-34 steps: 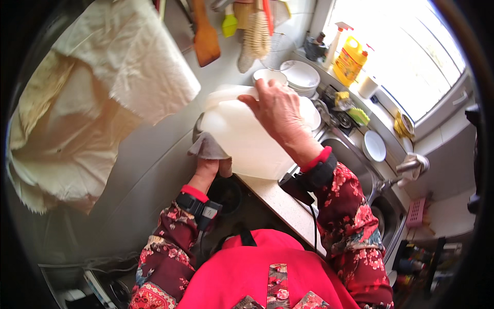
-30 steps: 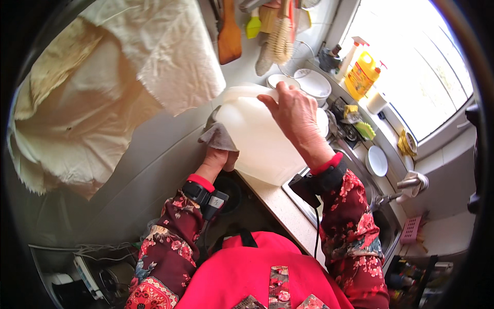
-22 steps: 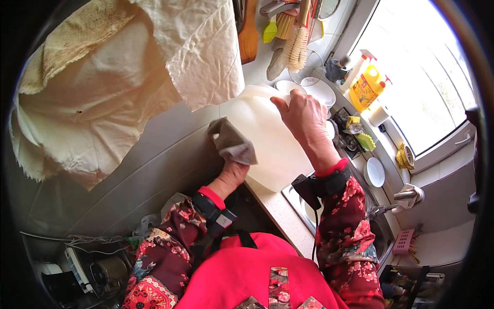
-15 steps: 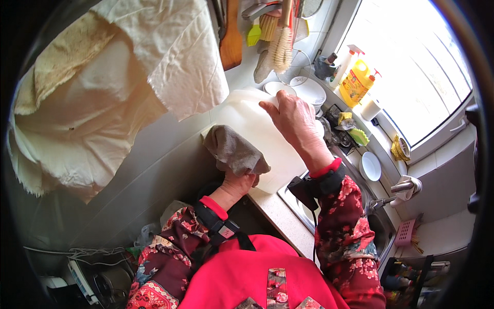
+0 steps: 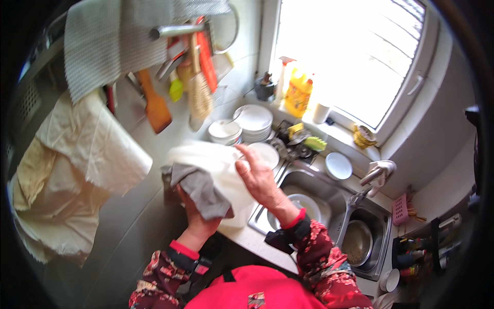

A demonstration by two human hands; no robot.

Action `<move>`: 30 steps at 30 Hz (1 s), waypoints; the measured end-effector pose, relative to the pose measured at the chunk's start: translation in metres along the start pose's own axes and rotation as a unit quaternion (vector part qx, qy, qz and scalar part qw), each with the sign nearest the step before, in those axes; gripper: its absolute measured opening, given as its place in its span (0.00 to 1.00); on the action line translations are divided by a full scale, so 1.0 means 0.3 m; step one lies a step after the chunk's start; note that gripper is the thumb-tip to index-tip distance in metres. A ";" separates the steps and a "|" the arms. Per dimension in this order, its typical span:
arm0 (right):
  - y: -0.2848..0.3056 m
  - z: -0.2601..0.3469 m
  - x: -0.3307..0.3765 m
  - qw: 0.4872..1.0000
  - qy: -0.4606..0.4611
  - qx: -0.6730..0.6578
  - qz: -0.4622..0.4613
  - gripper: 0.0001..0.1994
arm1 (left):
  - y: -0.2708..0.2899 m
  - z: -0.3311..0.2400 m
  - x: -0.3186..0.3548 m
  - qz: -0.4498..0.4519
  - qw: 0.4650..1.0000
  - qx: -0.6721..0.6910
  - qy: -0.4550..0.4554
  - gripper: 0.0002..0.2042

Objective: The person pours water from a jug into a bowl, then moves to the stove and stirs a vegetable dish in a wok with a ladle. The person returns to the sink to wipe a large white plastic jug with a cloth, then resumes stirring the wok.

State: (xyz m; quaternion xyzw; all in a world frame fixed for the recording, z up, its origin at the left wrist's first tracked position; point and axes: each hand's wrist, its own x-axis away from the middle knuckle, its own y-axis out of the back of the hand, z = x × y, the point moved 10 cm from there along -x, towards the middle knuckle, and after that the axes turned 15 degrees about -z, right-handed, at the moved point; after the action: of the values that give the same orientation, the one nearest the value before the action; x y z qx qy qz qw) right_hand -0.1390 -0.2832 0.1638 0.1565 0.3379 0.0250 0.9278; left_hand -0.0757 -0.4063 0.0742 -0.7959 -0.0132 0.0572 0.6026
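A grey cloth [image 5: 198,190] is bunched in my left hand [image 5: 199,220], whose fingers are closed around it and partly hidden under it. The cloth lies against a large whitish plastic container [image 5: 234,198], which stands on the counter by the tiled wall; motion blurs its outline. My right hand [image 5: 265,183] grips the container's upper right edge between thumb and fingers. Both forearms come up from below in red floral sleeves.
Right of the container is a double steel sink [image 5: 329,198] with a pot [image 5: 357,242] in one basin. Stacked plates [image 5: 254,121] stand behind. Utensils such as a wooden spatula [image 5: 154,105] and a cream cloth [image 5: 87,154] hang on the left; bottles [image 5: 298,95] line the windowsill.
The view has swung up and to the right, showing more of the sink and window. My left hand with the cloth has moved up along the container's near left side.
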 end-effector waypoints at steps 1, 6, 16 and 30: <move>0.003 -0.004 0.001 1.000 0.018 0.010 -0.010 0.28 | 0.016 -0.027 0.000 -0.024 0.910 -0.386 -0.153 0.35; 0.023 -0.001 0.010 0.999 0.044 0.006 -0.025 0.31 | -0.022 0.046 0.043 -0.046 0.559 -0.765 -0.316 0.44; 0.194 0.119 0.227 0.994 0.077 -0.012 -0.080 0.28 | 0.019 0.175 0.068 -0.040 0.757 -0.630 -0.165 0.41; 0.207 -0.296 0.368 0.813 -0.392 -0.431 0.002 0.15 | -0.418 0.330 0.178 0.318 0.383 -0.787 -0.364 0.26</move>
State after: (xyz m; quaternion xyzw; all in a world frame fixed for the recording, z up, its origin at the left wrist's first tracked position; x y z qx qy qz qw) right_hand -0.1066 -0.1831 0.0504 -0.2617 -0.1000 0.1066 0.9540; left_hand -0.0271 -0.2723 0.1641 -0.7626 -0.0165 0.4930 -0.4184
